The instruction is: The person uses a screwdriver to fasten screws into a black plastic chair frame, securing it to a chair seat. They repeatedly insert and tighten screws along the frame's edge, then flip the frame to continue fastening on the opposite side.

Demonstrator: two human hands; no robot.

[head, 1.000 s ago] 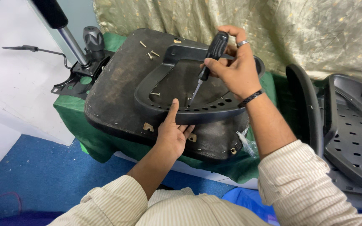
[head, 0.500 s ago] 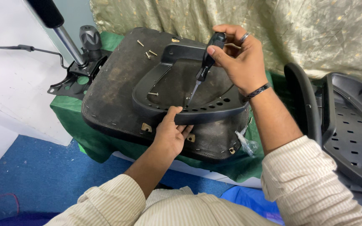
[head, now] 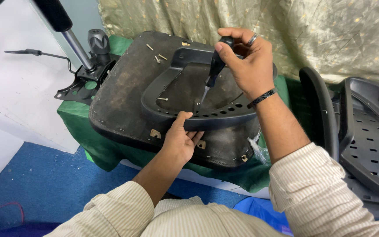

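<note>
Fingers (head: 237, 52) of my right hand (head: 246, 66) squeeze the screwdriver (head: 213, 72); left hand (head: 180, 136) grips the black frame (head: 224, 120). Tip could slip off and poke me.

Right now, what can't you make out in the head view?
- Screwdriver tip: too small to tell whether it sits on a screw.
- Screwdriver handle: wrapped by the right hand.
- Left hand fingertips: curled behind the plastic frame.
- Second chair shell: cut off by the right edge.

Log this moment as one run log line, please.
right hand: grips screwdriver, tip down on plastic frame | left hand: steadies frame's near edge | frame on upturned seat | loose screws on seat
</note>
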